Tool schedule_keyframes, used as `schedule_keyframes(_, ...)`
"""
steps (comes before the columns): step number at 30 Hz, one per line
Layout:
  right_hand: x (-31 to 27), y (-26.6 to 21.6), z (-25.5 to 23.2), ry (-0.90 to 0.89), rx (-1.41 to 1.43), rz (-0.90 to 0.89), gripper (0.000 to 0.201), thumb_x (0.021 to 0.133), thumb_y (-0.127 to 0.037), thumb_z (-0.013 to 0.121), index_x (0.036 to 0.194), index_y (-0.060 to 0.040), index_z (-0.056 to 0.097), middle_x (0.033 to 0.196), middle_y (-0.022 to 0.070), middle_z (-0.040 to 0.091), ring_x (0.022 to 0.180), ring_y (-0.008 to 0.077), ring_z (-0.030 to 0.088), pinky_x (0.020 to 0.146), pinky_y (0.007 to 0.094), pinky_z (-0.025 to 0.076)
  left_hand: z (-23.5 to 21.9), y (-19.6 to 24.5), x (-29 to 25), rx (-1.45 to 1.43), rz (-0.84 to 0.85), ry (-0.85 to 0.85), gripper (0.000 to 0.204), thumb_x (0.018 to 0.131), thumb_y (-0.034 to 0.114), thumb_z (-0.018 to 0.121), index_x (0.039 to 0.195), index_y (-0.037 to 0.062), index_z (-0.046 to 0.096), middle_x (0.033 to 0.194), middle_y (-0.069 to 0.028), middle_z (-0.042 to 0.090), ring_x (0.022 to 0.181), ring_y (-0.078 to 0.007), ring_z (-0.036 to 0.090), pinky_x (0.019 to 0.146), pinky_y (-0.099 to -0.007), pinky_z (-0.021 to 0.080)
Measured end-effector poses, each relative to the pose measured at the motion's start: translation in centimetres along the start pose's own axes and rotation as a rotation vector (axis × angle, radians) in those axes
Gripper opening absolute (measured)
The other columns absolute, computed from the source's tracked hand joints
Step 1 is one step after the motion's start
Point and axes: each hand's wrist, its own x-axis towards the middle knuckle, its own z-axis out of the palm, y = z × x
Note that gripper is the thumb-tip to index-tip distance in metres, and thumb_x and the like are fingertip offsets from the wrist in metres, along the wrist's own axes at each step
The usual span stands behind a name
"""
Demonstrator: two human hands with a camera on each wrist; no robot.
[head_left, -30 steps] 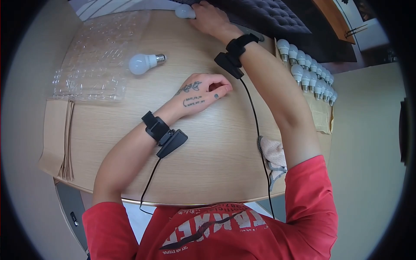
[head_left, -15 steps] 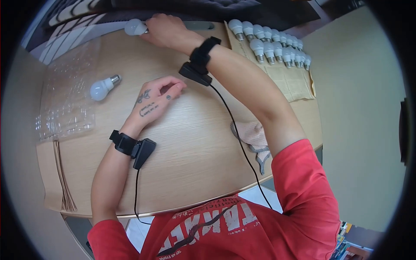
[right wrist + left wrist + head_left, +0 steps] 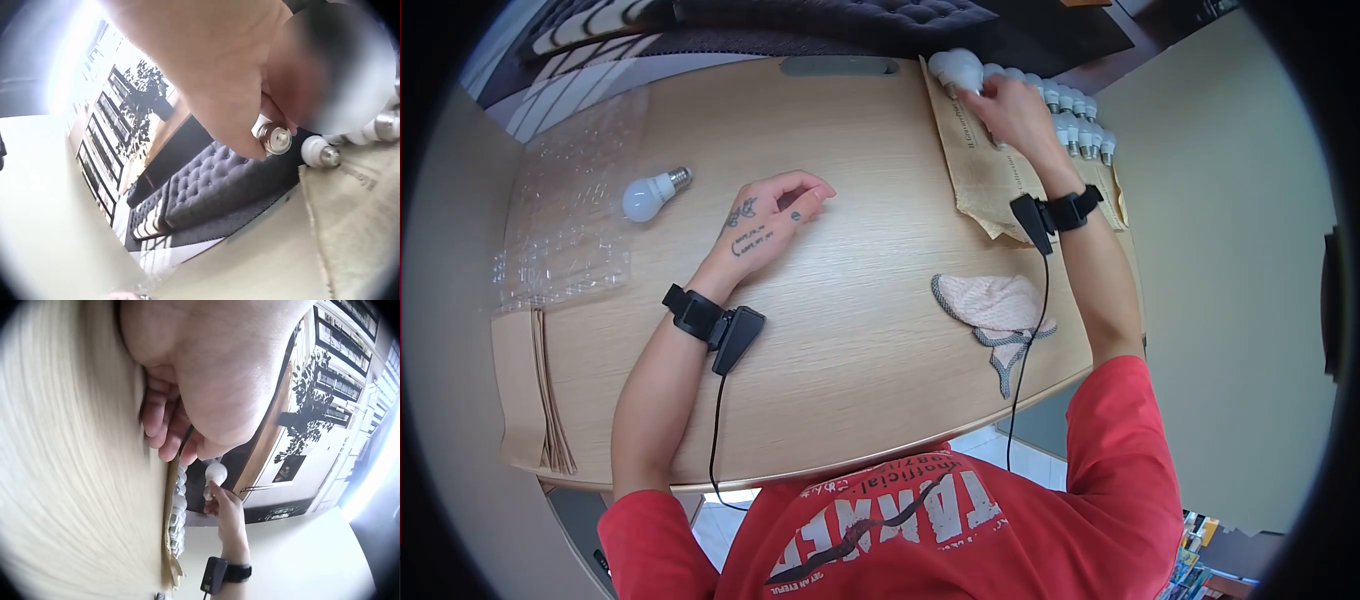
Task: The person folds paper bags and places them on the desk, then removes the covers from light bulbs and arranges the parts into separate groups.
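My right hand is raised over the back right of the table. Its thumb and fingers pinch a white light bulb near the metal screw base. In the head view this bulb overlaps the near end of two rows of bulbs lying on brown paper. My left hand rests on the table, fingers loosely curled and holding nothing. To its left another bulb lies on its side, base pointing to the upper right.
Clear bubbly plastic packaging spreads along the left side. A stack of folded brown paper sits at the front left corner. Near the right front edge lies a pink cloth with grey trim, a camera cable crossing it. An oval inset marks the back edge.
My right hand has carried its bulb from the back left edge rightward to the rows on the brown paper. The head view has shifted; my left hand stays on the table.
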Motion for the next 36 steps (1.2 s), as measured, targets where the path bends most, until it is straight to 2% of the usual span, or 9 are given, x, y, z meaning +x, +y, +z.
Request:
schedule_keyframes(3,-1.2,1.8,1.4,-0.100,-0.082,0.048,0.046,0.085,-0.047,0.065,0.097,-0.0039,0.075,0.092,0.0227,0.073,0.091,0.0396,0.070,0.080,0.0482,0.055,0.0,-0.2,0.1,-0.005,0.000,-0.002,0.027,0.102,0.032,0.058,0.106,0.0095,0.073,0.085,0.0013,0.067,0.080,-0.0073,0.058,0.068,-0.0234,0.045)
schedule_keyframes(6,-1.9,2.0,2.6,-0.144,-0.144,0.076,0.049,0.086,-0.047,0.064,0.101,-0.0016,0.074,0.097,0.0231,0.073,0.094,0.0388,0.071,0.082,0.0484,0.056,-0.1,0.1,0.0,0.011,-0.038,-0.007,0.027,0.100,0.029,0.059,0.109,0.0067,0.073,0.093,-0.0035,0.071,0.083,-0.0114,0.063,0.080,-0.0277,0.049)
schedule_keyframes(9,-2.0,2.2,3.7,-0.137,-0.204,0.085,0.051,0.087,-0.049,0.064,0.100,-0.0009,0.074,0.096,0.0227,0.073,0.093,0.0379,0.071,0.081,0.0481,0.056,0.1,-0.3,0.1,0.018,-0.014,0.003,0.027,0.102,0.032,0.059,0.107,0.0095,0.073,0.084,0.0014,0.066,0.080,-0.0076,0.058,0.068,-0.0238,0.046)
schedule_keyframes(11,-1.9,2.8,4.6,-0.107,-0.249,0.068,0.052,0.088,-0.054,0.064,0.096,-0.0040,0.075,0.091,0.0207,0.074,0.088,0.0372,0.071,0.078,0.0476,0.056,0.1,-0.3,0.1,0.019,-0.007,0.002,0.027,0.102,0.032,0.059,0.106,0.0094,0.073,0.084,0.0015,0.066,0.080,-0.0077,0.058,0.068,-0.0237,0.046)
schedule_keyframes(14,-1.9,2.3,4.0,-0.160,-0.251,0.085,0.054,0.087,-0.050,0.065,0.100,0.0024,0.073,0.097,0.0238,0.073,0.092,0.0390,0.071,0.080,0.0478,0.057,0.0,-0.2,0.1,0.024,0.004,0.006,0.027,0.102,0.032,0.058,0.106,0.0091,0.073,0.084,0.0014,0.066,0.079,-0.0079,0.058,0.069,-0.0235,0.045)
schedule_keyframes(29,-1.8,3.0,3.1,-0.074,-0.288,0.067,0.068,0.089,-0.065,0.059,0.093,0.0003,0.074,0.092,0.0243,0.072,0.088,0.0399,0.071,0.075,0.0503,0.057,0.1,-0.6,0.3,0.002,0.015,0.002,0.027,0.102,0.029,0.059,0.106,0.0064,0.073,0.086,-0.0005,0.067,0.080,-0.0085,0.058,0.074,-0.0250,0.048)
schedule_keyframes(32,-1.2,0.8,1.9,0.099,-0.274,-0.062,0.067,0.092,-0.065,0.056,0.083,-0.0018,0.074,0.080,0.0247,0.071,0.081,0.0418,0.071,0.071,0.0477,0.056,-0.1,-0.5,0.2,0.004,-0.001,-0.002,0.026,0.101,0.027,0.059,0.107,0.0051,0.072,0.087,-0.0013,0.068,0.081,-0.0091,0.059,0.077,-0.0259,0.049)
schedule_keyframes(33,-1.3,-1.3,0.6,0.026,-0.215,-0.066,0.056,0.092,-0.058,0.060,0.092,-0.0028,0.073,0.083,0.0213,0.072,0.083,0.0394,0.071,0.073,0.0489,0.057,-0.1,-0.4,0.1,-0.001,-0.006,-0.008,0.025,0.101,0.026,0.059,0.107,0.0048,0.072,0.087,-0.0016,0.068,0.082,-0.0093,0.060,0.079,-0.0262,0.049)
schedule_keyframes(36,-0.8,-5.0,1.2,0.116,-0.126,-0.297,0.053,0.092,-0.055,0.062,0.093,-0.0035,0.073,0.082,0.0190,0.072,0.082,0.0380,0.071,0.073,0.0484,0.056,-0.1,-0.6,0.2,-0.004,-0.015,-0.008,0.026,0.101,0.025,0.059,0.107,0.0043,0.072,0.088,-0.0017,0.068,0.082,-0.0092,0.059,0.079,-0.0260,0.049)
